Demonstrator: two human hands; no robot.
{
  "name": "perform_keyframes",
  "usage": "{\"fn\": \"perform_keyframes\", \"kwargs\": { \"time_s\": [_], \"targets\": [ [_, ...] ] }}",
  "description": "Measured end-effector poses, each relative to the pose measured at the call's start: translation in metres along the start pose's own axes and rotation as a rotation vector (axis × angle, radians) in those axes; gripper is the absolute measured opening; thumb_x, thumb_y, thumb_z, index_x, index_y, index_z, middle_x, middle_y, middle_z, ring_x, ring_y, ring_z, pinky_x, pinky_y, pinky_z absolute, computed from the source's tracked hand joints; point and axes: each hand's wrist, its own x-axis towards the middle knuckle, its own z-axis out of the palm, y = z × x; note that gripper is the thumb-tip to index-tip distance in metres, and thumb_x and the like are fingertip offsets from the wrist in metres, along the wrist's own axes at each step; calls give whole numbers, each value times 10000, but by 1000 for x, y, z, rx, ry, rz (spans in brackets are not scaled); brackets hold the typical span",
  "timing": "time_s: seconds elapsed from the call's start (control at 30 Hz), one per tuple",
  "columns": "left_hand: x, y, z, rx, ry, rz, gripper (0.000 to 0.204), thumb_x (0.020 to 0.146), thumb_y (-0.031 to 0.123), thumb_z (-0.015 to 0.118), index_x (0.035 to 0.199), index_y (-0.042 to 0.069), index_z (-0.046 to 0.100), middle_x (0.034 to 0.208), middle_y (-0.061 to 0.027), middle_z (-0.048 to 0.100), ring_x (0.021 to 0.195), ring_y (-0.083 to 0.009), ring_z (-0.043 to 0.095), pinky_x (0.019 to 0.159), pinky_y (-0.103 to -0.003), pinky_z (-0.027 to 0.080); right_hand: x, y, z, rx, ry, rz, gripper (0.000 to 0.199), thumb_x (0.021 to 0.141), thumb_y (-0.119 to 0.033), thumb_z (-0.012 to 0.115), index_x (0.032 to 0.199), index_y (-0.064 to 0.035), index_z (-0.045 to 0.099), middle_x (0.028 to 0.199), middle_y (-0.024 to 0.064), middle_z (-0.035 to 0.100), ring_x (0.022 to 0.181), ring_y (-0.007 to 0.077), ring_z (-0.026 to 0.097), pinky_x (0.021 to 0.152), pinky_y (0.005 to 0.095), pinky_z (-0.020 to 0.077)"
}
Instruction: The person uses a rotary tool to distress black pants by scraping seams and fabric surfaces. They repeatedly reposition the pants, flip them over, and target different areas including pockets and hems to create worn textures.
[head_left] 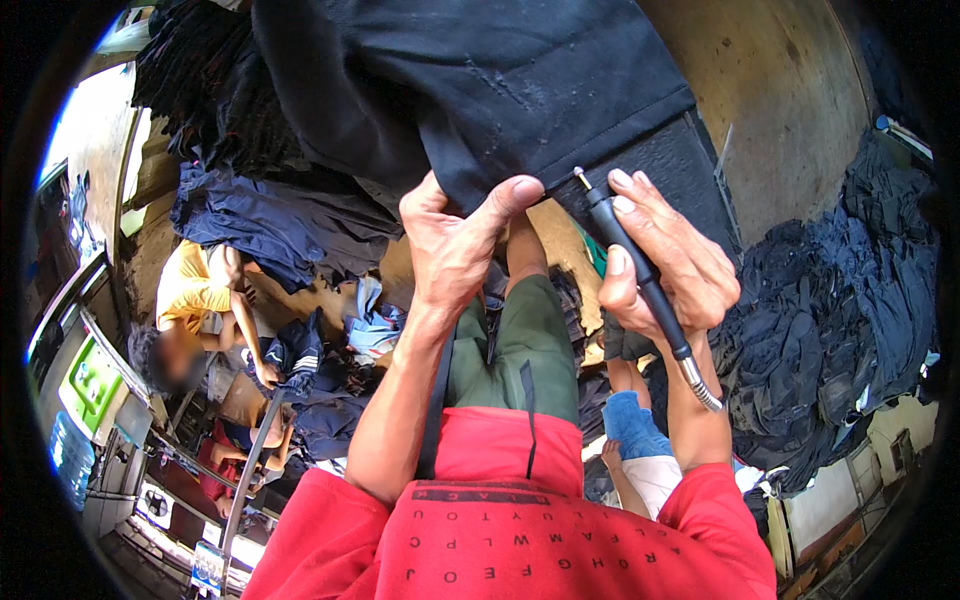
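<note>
Left hand (pixel 447 240) pinches dark cloth (pixel 570 85), likely soft, limp; right hand (pixel 690 260) grips pen-shaped tool (pixel 610 222), likely light, rigid, best held by barrel (pixel 657 302)

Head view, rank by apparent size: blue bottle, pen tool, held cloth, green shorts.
1. Held cloth
2. Green shorts
3. Pen tool, long but thin
4. Blue bottle, which sits farther off, so its true rank is unsure.

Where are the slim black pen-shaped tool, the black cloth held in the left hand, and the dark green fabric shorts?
Slim black pen-shaped tool (pixel 656 301): head view, on its barrel.
Held black cloth (pixel 540 95): head view, on its broad flat part.
Dark green fabric shorts (pixel 540 335): head view, on the right leg.
</note>
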Motion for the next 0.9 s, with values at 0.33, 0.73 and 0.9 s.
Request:
{"fn": "perform_keyframes", "kwargs": {
  "time_s": [0.33,0.73,0.9],
  "targets": [
    [1,-2,-1,3,-7,-1,201,907,91,926,1047,-2,816,964,-16,812,844,-69,705,775,-242,569,-1,2,-1,-34,33,24,323,837,-18,658,1099,125,782,1044,308,804,1027,411,822,982,512,659],
    [9,-18,-3,-51,15,65,181,893,70,931,995,11,794,836,36,759,705,-28,624,626,-216,484,1,1,1,33,-24,8,300,830,-27,720,1097,89,794,1025,283,806,1030,408,822,981,514,663],
    [11,-24,-6,-46,30,41,182,892,58,928,939,20,757,752,44,706,626,-22,579,562,-221,441,0,3,0,-18,8,20,318,870,-50,663,1109,125,777,1031,318,800,1036,422,819,984,534,654]
  ]
}}
